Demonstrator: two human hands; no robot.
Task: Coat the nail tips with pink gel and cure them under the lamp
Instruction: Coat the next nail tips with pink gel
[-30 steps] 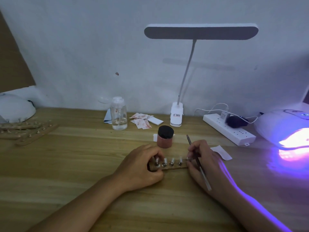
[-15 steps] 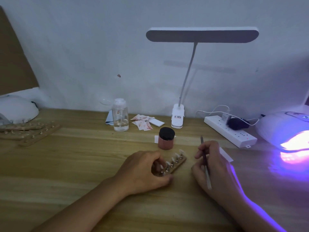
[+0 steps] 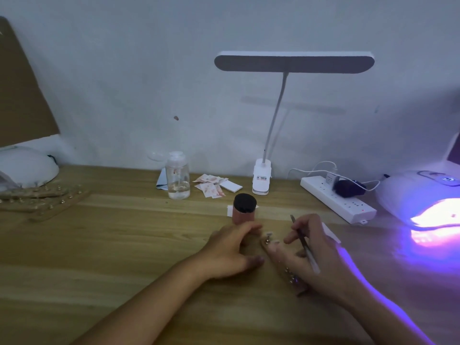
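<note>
Two hands are flanking the nail tip strip [image 3: 268,241] on the bench [image 3: 124,232], its length running away from me. My right hand [image 3: 316,255] is pinching the brush [image 3: 305,245]; my left hand [image 3: 231,247] is curling beside the strip, hold unclear. The lamp [image 3: 420,197] is glowing rightward.

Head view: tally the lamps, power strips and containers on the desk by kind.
Dome curing lamps: 2, lit lamp, unlit lamp
Desk lamp: 1
Power strip: 1
Clear bottle: 1
Pink jar: 1
Total: 6
</note>
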